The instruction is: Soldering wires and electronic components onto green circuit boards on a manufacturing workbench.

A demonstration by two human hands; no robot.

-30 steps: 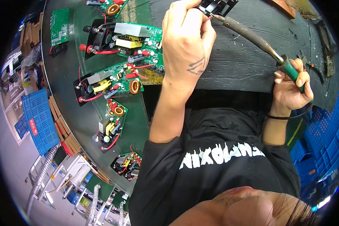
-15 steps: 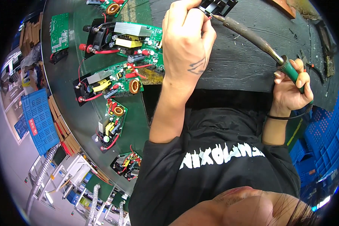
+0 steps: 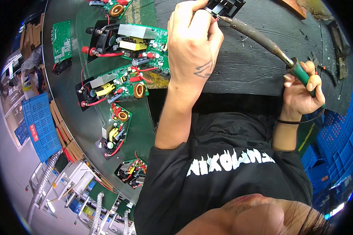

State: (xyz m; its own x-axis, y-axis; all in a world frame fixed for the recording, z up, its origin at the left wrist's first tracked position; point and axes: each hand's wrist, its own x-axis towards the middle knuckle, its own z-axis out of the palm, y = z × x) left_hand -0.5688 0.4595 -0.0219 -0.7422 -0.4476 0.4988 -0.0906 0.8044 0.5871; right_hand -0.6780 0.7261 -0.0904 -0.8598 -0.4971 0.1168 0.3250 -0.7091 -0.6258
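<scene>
My left hand point(image 3: 192, 51) is closed at the top of the view, its fingertips pinching a thin red wire point(image 3: 215, 18) next to a black ribbed part point(image 3: 225, 6) on the dark work mat point(image 3: 255, 66). My right hand point(image 3: 302, 92) grips the green handle of a soldering iron point(image 3: 259, 37). The iron's long brown barrel slants up to the left, and its tip meets the wire right at my left fingertips. What lies under my left palm is hidden.
Several green circuit boards point(image 3: 117, 84) with red wires, copper coils and heat sinks lie in a row on the dark green bench point(image 3: 86, 129) to the left. A blue crate point(image 3: 37, 125) stands at the left and more blue crates point(image 3: 337, 156) at the right.
</scene>
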